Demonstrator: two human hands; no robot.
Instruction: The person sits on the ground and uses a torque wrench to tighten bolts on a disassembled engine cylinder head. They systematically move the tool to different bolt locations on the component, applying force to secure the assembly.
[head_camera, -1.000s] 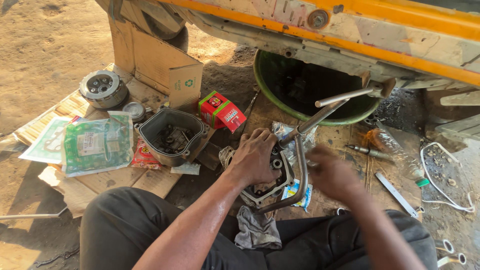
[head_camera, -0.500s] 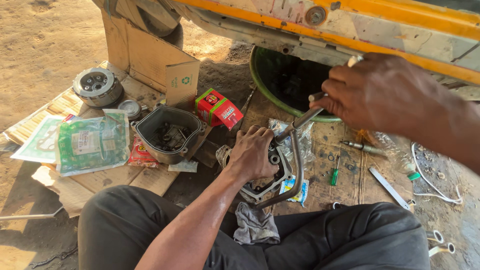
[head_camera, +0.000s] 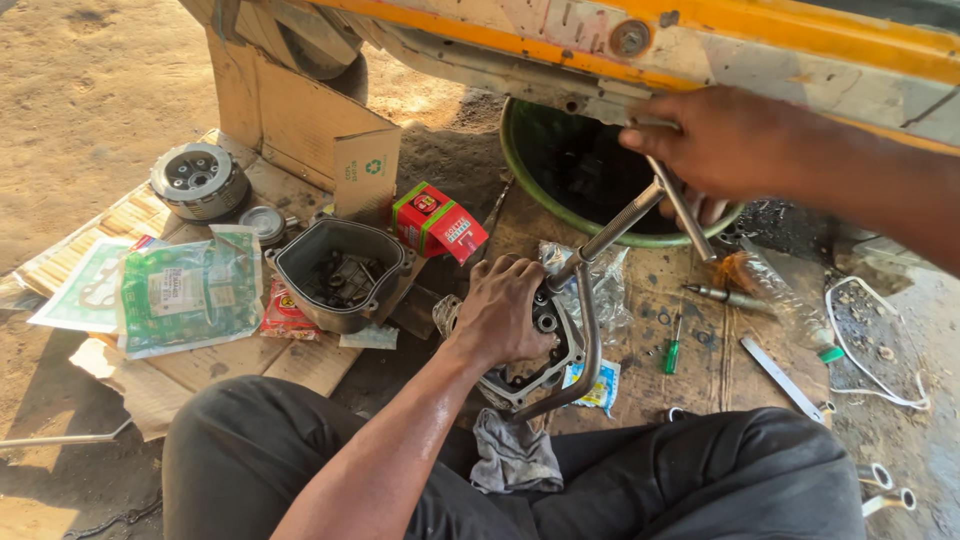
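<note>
Cardboard-covered ground beneath a yellow vehicle frame (head_camera: 700, 50): left hand (head_camera: 505, 310) presses the metal engine cover (head_camera: 545, 350) down, fingers clasped over it; right hand (head_camera: 720, 140), fingers wrapped, grips the T-handle wrench (head_camera: 610, 228) standing on that cover.

Off to the left of the left hand I saw a grey metal housing (head_camera: 340, 272) sitting on flattened cardboard (head_camera: 300, 365), with a red and green box (head_camera: 438, 222) just beyond it and green plastic packets (head_camera: 190, 290) further left. A round clutch part (head_camera: 198, 180) lay well beyond those, by a cardboard box (head_camera: 310, 125). Under the right hand stood a green basin (head_camera: 590, 190), and nearer lay a small green screwdriver (head_camera: 675, 350) and a grey rag (head_camera: 512, 452).
</note>
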